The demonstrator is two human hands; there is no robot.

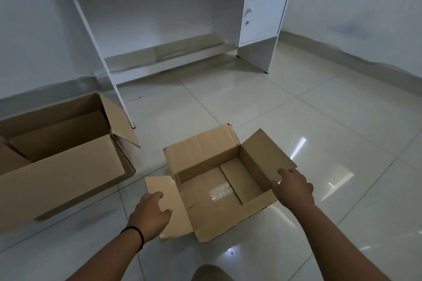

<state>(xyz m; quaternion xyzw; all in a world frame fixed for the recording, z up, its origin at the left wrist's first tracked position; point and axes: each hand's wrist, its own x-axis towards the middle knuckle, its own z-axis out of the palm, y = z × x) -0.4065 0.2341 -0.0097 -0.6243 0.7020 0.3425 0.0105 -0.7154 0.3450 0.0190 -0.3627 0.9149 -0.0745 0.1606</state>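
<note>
Cardboard box [201, 191], its side flaps gripped by the left hand [149, 212] and right hand [293, 186], likely wanted both folded inward evenly.

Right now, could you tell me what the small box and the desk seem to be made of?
Small box: plain brown corrugated cardboard, matt, judging by creased flaps and raw edges. Desk: probably laminated board, smooth white and slightly glossy; flat thin panels suggest it, though painted wood is possible.

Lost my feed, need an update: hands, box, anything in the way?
Left hand grips left flap, right hand grips right flap. Small box open, empty. Big box left of it, apart.
</note>
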